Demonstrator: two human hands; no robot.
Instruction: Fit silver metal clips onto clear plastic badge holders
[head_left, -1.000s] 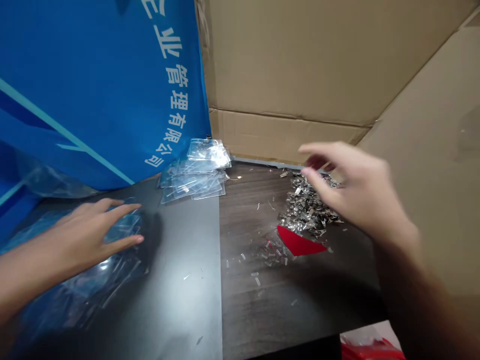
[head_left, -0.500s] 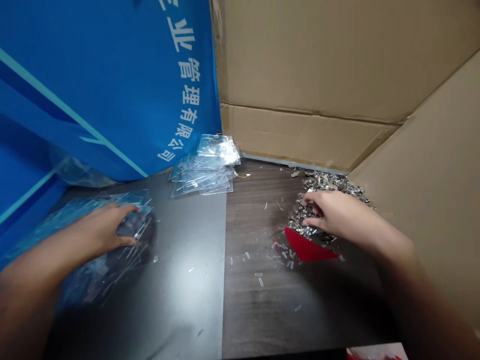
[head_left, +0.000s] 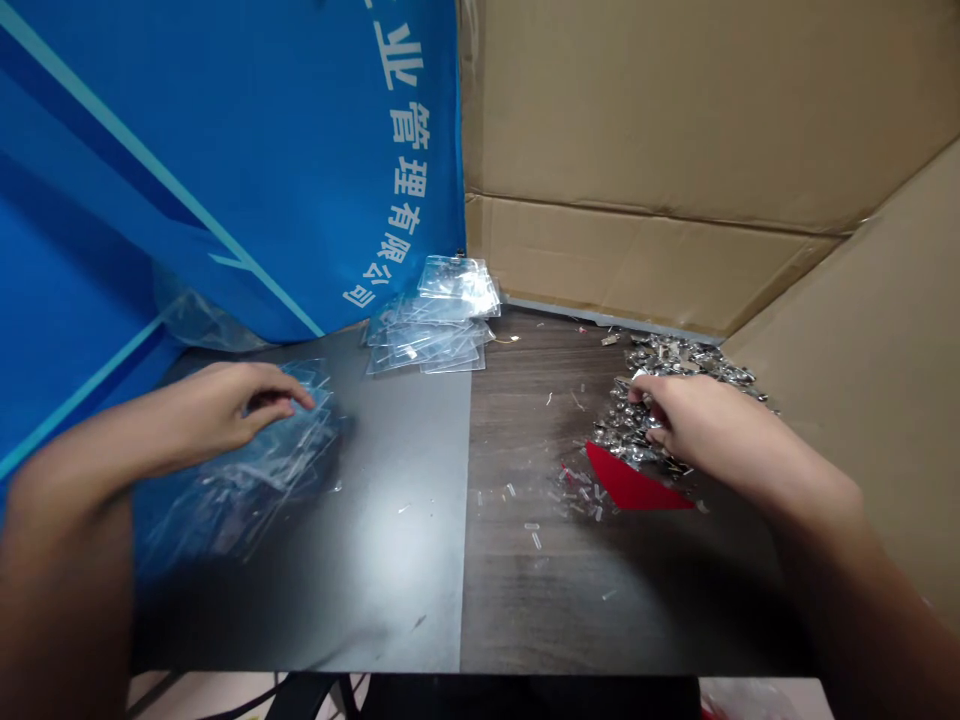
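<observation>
Sleeves [head_left: 262, 468] under left hand [head_left: 217, 412] run near-left to far-right.

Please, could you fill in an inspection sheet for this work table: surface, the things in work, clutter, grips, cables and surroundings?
Surface: dark table, left half smooth and glossy, right half wood-grained.
Job's things: loose pile of clear sleeves under the left hand; neater sleeve stack at the back; heap of metal clips on the right, partly on a red sheet.
Clutter: small clear bits scattered near the red sheet.
Grips: left hand, fingers curled on the loose pile; right hand, fingers curled in the clips; whether either holds a piece cannot be told.
Cables: dark cable below the table's front edge.
Surroundings: blue banner with white characters at left; cardboard walls behind and at right.
</observation>
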